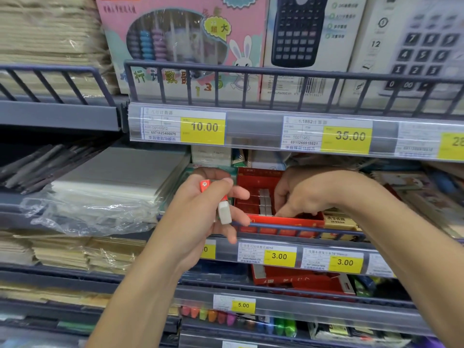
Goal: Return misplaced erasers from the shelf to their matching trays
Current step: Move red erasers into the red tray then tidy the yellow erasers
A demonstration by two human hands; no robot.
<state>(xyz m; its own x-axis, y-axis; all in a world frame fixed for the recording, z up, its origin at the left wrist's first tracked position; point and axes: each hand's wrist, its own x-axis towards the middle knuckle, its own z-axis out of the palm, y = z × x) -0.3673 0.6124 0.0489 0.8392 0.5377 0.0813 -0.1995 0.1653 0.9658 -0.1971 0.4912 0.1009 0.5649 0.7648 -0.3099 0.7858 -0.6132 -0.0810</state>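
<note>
Eraser in the left hand, right hand down in the red tray.

The white eraser (pixel 224 212) (red sleeve at its upper end) is pinched in the left hand (pixel 200 217), at nine o'clock of the red tray (pixel 286 219). The right hand (pixel 308 194) reaches into that tray, fingers curled down beside grey erasers (pixel 265 200); whether it grips one I cannot tell.
</note>
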